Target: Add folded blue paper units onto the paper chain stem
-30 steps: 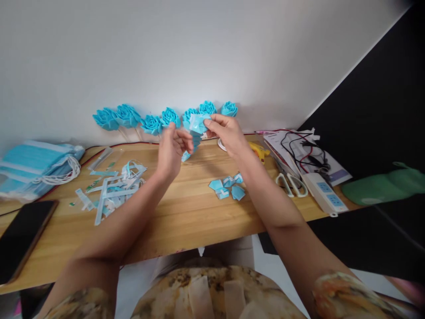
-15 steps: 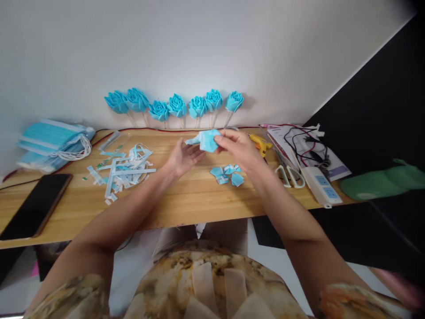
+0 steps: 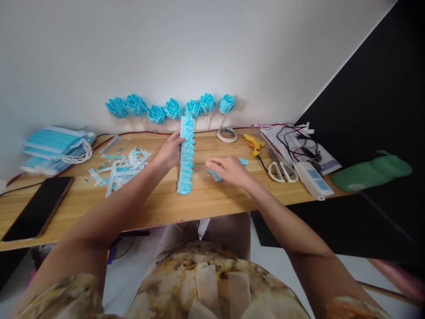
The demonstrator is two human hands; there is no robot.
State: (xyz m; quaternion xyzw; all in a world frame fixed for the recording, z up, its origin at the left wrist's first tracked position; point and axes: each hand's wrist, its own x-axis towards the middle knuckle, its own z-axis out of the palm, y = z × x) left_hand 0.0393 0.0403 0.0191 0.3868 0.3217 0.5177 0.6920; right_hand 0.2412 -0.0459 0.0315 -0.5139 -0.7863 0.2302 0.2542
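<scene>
My left hand (image 3: 170,151) holds up a long strip of folded blue petals (image 3: 186,156) by its upper part, and the strip hangs down to the wooden table (image 3: 159,199). My right hand (image 3: 229,170) lies low over a few small blue folded pieces (image 3: 217,176), fingers curled and partly blurred; another blue piece (image 3: 243,161) lies just beyond it. A row of several blue fabric roses (image 3: 172,107) on sticks leans against the white wall behind.
Blue face masks (image 3: 56,145) are stacked at far left, a black phone (image 3: 36,207) lies near the front edge, and cut scraps (image 3: 119,167) lie left of centre. A tape roll (image 3: 227,134), yellow glue gun (image 3: 254,143), scissors (image 3: 281,171) and power strip (image 3: 312,180) sit on the right.
The bunched blue piece has unfolded into a long hanging strip held by my left hand alone. My right hand let go and dropped to the small pieces on the table.
</scene>
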